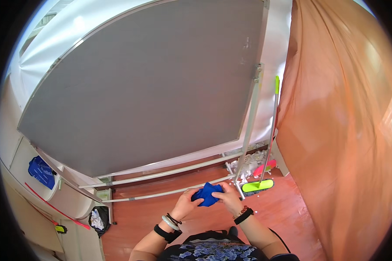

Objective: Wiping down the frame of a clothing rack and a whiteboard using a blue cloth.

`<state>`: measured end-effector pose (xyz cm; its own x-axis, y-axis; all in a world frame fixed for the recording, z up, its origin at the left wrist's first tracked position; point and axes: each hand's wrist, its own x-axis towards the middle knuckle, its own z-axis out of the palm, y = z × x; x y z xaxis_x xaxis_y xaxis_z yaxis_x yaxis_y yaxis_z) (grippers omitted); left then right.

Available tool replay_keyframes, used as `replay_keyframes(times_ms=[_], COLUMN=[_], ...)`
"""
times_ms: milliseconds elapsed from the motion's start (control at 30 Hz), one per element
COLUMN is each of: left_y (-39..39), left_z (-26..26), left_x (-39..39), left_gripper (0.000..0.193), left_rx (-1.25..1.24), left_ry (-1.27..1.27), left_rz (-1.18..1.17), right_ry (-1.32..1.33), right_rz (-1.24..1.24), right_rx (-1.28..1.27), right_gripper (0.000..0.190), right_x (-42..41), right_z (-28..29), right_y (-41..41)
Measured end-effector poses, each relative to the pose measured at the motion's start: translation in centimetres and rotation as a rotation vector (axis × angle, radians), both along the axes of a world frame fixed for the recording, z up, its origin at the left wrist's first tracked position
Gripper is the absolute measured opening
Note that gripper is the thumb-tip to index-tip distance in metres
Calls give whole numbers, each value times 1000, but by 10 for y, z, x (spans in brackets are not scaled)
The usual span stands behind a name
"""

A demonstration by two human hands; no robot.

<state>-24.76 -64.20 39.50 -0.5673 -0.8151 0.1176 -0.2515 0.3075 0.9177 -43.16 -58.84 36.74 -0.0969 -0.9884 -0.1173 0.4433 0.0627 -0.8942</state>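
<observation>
A crumpled blue cloth (209, 194) is held in front of my body, between both hands. My left hand (187, 203) grips its left side, thumb on top. On the right side, my right hand (227, 196) pinches the cloth with its thumb over the near face. The fingers under the cloth are partly hidden. Ahead of the hands stands a large grey board (150, 88) in a white metal frame, and the frame's lower tubes (170, 177) run just beyond the cloth.
A broom with a green head (258, 186) leans at the right, beside a pink dustpan (264, 167) and scattered paper scraps (248, 166). An orange curtain (339, 130) hangs on the right. At left are a black rubbish bag (99, 220), a red stick (57, 205) and a blue bag (41, 172).
</observation>
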Motion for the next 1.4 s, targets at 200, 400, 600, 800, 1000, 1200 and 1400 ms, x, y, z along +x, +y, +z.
replay_keyframes(times_ms=[200, 400, 600, 800, 1000, 1200, 1400], left_y=[4, -7, -48, -86, -133, -170, -180], left_z=[-5, 1, 6, 107, 182, 217, 196], left_x=[-84, -146, -189, -248, -303, -334, -354], left_gripper=[39, 34, 39, 49, 46, 44, 52], left_rx=[234, 309, 13, -229, -626, -870, -914], left_ry=[29, 165, 68, 200, 372, 346, 228], left_rz=[112, 219, 145, 87, 38, 78, 153], right_ry=[270, 368, 462, 560, 533, 550, 754], right_rz=[-227, -59, -53, -410, -677, -814, -841], right_rx=[-116, -109, -194, -320, -665, -790, -757], right_gripper=[49, 61, 67, 52, 42, 40, 36], right_x=[-80, -134, -177, -222, -267, -280, -288], right_z=[-9, -3, 25, 113, 196, 244, 232], right_y=[-17, -14, -41, -101, -168, -213, -226])
